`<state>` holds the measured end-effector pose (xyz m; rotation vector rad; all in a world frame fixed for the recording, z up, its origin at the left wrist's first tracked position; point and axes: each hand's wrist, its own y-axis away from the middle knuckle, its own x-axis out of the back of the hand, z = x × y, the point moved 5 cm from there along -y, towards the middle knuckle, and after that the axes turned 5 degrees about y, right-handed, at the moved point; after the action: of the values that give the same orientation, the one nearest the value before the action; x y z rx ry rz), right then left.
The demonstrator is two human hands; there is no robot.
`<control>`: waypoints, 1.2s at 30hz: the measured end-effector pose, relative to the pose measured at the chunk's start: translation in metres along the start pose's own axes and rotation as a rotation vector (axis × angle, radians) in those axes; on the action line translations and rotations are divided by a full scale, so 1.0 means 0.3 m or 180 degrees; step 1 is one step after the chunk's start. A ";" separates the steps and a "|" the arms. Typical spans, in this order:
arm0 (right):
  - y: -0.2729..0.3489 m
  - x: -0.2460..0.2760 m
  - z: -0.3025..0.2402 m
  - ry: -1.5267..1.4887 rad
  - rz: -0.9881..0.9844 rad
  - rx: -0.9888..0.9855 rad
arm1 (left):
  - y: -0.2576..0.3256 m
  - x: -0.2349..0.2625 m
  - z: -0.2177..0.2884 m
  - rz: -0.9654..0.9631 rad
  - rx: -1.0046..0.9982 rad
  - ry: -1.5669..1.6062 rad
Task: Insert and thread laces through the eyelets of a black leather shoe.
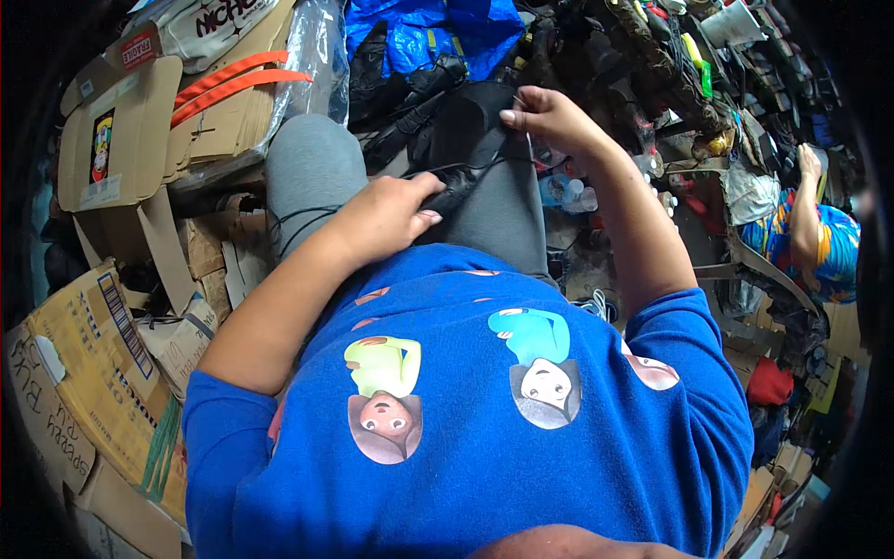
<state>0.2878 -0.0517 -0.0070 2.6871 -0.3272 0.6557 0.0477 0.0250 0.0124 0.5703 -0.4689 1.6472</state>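
Head view: black strap piece [466,182] lies across my lap, between both hands.
My left hand [386,214] clamps its near end; right hand [549,119] fingers pinch thread just past its far end, axis running up-right.

Tight quarters here: flattened cardboard boxes [121,158] crowd the frame's left, a heap of dark shoes [652,56] walls off the upper right, and only the grey lap [317,168] at centre offers passage.
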 end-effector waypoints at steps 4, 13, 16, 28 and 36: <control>0.042 -0.053 0.015 -0.0216 0.0146 -0.0039 | -0.048 -0.048 -0.004 -0.0474 0.0273 0.0275; 0.003 -0.097 -0.007 0.0566 0.0364 0.0126 | -0.041 -0.012 0.007 -0.0137 0.0503 0.0351; 0.020 -0.132 -0.035 0.0510 0.0504 0.0269 | -0.053 0.063 0.000 0.0006 0.0040 -0.0071; 0.213 -0.160 0.072 -0.0042 0.0323 -0.0207 | -0.353 0.126 -0.050 -0.0069 -0.0261 -0.0567; 0.234 -0.005 0.046 0.1028 0.0841 0.0129 | -0.349 0.140 -0.104 0.0272 -0.0383 -0.0170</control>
<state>0.2710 -0.1208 0.0008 2.5389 -0.5901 1.1666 0.1434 0.0923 0.0118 0.5116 -0.6348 1.6754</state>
